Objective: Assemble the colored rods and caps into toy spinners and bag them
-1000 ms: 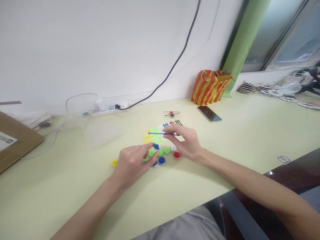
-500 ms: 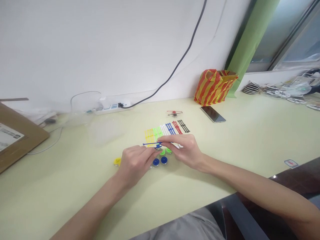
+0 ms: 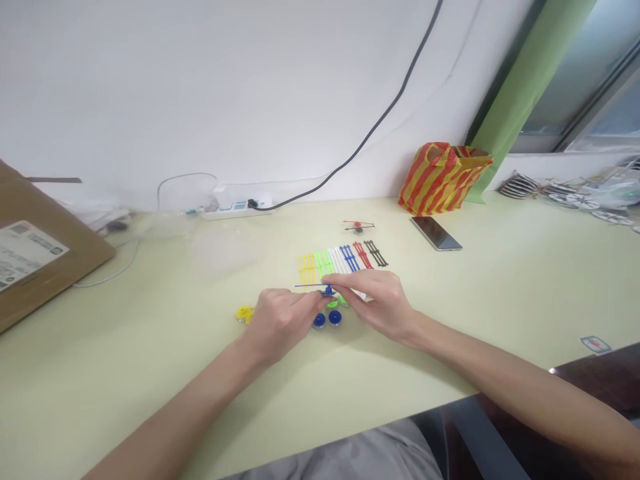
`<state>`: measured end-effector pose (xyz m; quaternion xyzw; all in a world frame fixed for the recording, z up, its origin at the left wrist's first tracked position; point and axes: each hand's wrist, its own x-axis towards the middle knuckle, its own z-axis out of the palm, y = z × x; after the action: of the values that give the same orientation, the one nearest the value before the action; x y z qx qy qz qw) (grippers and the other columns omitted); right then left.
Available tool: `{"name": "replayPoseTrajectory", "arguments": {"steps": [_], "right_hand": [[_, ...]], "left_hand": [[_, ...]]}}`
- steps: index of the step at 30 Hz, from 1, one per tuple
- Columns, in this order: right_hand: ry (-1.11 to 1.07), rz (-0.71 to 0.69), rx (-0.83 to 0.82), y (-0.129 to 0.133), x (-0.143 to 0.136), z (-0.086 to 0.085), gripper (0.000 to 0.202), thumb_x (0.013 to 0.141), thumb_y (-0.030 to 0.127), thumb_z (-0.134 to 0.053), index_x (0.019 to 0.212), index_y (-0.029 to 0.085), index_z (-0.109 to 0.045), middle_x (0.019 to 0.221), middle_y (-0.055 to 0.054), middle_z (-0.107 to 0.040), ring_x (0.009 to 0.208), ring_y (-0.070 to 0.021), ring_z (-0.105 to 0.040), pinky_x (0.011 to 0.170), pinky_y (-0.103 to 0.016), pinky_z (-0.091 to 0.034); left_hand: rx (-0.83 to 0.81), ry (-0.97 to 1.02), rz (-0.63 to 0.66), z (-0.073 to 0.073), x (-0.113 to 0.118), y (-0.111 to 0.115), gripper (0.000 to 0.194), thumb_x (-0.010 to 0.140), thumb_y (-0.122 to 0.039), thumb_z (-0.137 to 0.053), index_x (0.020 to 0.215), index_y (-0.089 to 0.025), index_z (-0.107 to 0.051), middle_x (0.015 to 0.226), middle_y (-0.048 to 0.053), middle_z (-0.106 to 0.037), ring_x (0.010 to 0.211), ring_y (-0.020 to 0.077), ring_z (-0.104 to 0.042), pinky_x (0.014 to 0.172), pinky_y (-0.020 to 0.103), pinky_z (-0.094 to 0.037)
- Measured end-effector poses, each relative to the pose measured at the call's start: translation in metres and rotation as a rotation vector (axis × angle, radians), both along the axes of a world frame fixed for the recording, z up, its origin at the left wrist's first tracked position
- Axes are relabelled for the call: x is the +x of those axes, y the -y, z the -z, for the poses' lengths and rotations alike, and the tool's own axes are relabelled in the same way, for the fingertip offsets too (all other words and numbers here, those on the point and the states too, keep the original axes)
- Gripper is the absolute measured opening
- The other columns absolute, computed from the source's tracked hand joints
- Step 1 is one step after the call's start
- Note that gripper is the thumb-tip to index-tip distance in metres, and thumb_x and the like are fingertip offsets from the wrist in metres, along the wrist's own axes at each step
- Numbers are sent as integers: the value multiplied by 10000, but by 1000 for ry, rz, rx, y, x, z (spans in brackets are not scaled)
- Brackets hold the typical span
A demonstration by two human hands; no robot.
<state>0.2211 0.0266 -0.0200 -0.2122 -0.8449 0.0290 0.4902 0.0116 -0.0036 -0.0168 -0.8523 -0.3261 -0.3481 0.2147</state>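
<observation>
My left hand [image 3: 285,323] is closed in a pinch on a small round piece with a blue top [image 3: 328,291]. Just above that piece, the fingertips of my right hand [image 3: 383,303] grip a thin blue arrow-shaped strip [image 3: 306,286], which points left and looks nearly level. The strip meets or almost meets the blue top; fingers hide the exact contact. Below my hands lie blue-topped discs [image 3: 335,318], and green discs [image 3: 333,303] show partly behind the fingers. Yellow discs [image 3: 245,313] sit left of my left hand.
Behind my hands, arrow strips lie sorted by colour, from yellow [image 3: 307,270] to black [image 3: 375,253]. Farther back are red and black arrow pieces [image 3: 358,227]. A phone [image 3: 436,233], a striped bag [image 3: 443,179], a power strip [image 3: 235,206] and a cardboard box [image 3: 55,247] stand around.
The view has shifted, so the scene sits farther right in the picture. The blue strip now appears thinner, more edge-on, above the round piece. Both hands keep their grip.
</observation>
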Motion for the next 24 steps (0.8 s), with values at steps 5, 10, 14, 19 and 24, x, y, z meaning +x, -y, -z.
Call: {"name": "replayPoseTrajectory", "arguments": {"steps": [5, 10, 14, 19, 24], "right_hand": [[64, 0, 102, 0, 3, -1, 327, 981, 79, -514, 1181, 255, -702, 854, -12, -793, 700, -143, -729, 620, -271, -564], [132, -154, 214, -2, 7, -7, 491, 1011, 157, -527, 1494, 241, -496, 1097, -61, -775, 959, -177, -728, 808, -322, -590], [184, -177, 282, -4, 8, -8, 682, 995, 406, -608, 1596, 228, -341, 1121, -86, -758, 963, -216, -697, 804, -366, -574], [151, -102, 299, -7, 6, -4, 800, 932, 195, -711, 1606, 313, -297, 1037, -17, -770, 915, -179, -673, 793, -331, -543], [109, -92, 253, -3, 4, -3, 780, 938, 158, -697, 1593, 347, -317, 1011, 3, -772, 844, -157, -657, 766, -327, -518]], "left_hand": [[-3, 55, 25, 1, 1, 0, 336, 1019, -201, -529, 698, -180, -625, 471, -67, -573, 375, 62, -449, 447, 243, -285], [-7, 94, 72, 6, 1, 0, 293, 1010, -199, -508, 744, -172, -627, 456, -62, -555, 362, 81, -455, 426, 250, -290], [-22, 121, 117, 6, 1, 1, 230, 978, -158, -477, 797, -172, -619, 475, -52, -584, 369, 101, -482, 425, 251, -310], [-24, 117, 109, 8, 2, 1, 244, 973, -136, -490, 756, -166, -598, 480, -40, -586, 376, 106, -500, 426, 242, -326], [1, 95, 94, 8, 2, -1, 289, 998, -155, -479, 739, -155, -607, 474, -39, -575, 366, 102, -472, 417, 245, -313]]}}
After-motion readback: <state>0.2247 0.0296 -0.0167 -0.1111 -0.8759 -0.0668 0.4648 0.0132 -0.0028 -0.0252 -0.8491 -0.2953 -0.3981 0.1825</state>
